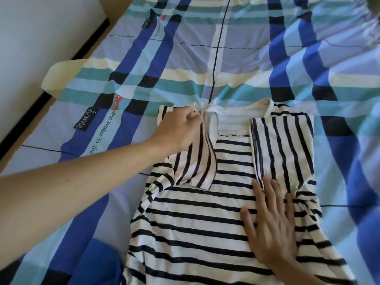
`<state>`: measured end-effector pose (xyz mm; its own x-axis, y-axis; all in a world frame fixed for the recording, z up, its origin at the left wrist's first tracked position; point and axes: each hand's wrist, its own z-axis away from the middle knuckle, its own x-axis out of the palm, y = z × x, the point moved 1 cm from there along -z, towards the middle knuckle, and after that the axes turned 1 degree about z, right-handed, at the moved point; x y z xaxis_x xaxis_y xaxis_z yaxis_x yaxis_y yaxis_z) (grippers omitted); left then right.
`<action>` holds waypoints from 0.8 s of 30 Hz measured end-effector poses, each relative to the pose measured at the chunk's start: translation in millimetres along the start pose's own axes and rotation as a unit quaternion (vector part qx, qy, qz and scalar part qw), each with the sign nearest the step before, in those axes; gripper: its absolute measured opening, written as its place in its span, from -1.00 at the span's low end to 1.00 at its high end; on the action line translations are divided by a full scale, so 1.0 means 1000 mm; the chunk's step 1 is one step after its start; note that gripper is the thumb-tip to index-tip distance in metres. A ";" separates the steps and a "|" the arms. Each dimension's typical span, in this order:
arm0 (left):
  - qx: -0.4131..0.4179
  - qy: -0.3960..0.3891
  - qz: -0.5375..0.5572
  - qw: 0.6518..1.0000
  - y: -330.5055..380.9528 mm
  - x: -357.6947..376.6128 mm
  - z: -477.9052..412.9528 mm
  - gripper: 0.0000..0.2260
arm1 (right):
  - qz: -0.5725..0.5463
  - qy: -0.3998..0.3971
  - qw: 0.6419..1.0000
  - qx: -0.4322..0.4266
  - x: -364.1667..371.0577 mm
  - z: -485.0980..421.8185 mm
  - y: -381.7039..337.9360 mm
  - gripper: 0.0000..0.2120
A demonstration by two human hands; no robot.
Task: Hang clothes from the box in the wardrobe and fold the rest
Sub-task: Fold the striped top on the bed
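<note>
A white shirt with dark navy stripes (197,219) lies spread on the bed, collar away from me. Both sleeves are folded in over the body. My left hand (178,130) pinches the left shoulder edge near the white collar, fingers curled on the cloth. My right hand (269,221) lies flat with straight fingers on the shirt's right side, fingertips at the lower end of the folded right sleeve. The box and the wardrobe are out of view.
The bed is covered by a blue, teal and cream plaid sheet (226,58) with printed labels. At the left runs the bed's edge with a dark strip (26,120) and a pale floor or wall beyond it.
</note>
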<state>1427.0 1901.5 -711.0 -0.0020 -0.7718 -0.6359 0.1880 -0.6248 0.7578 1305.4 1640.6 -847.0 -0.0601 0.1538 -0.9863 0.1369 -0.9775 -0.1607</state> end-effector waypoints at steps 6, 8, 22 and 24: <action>0.005 -0.048 -0.348 0.936 -0.076 0.048 -0.039 -0.31 | -0.034 0.013 0.999 -0.018 -0.004 0.002 -0.004 -0.31; -0.020 -0.068 -0.409 0.910 -0.096 0.061 -0.047 -0.18 | -0.083 0.030 0.995 -0.045 -0.019 0.006 -0.006 -0.33; 0.012 -0.085 -0.501 0.861 -0.062 0.017 -0.139 -0.28 | 0.068 -0.142 0.988 0.000 -0.073 -0.266 0.081 0.31; 0.019 -0.084 -0.530 0.844 -0.053 0.039 -0.141 -0.21 | 0.059 -0.137 0.989 0.015 -0.074 -0.268 0.084 0.19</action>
<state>1555.5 1921.2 -796.2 -0.2891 0.2194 -0.9318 -0.0380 -0.9753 -0.2178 1586.0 1586.2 -797.5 -0.3113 -0.0020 -0.9503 0.1304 -0.9906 -0.0406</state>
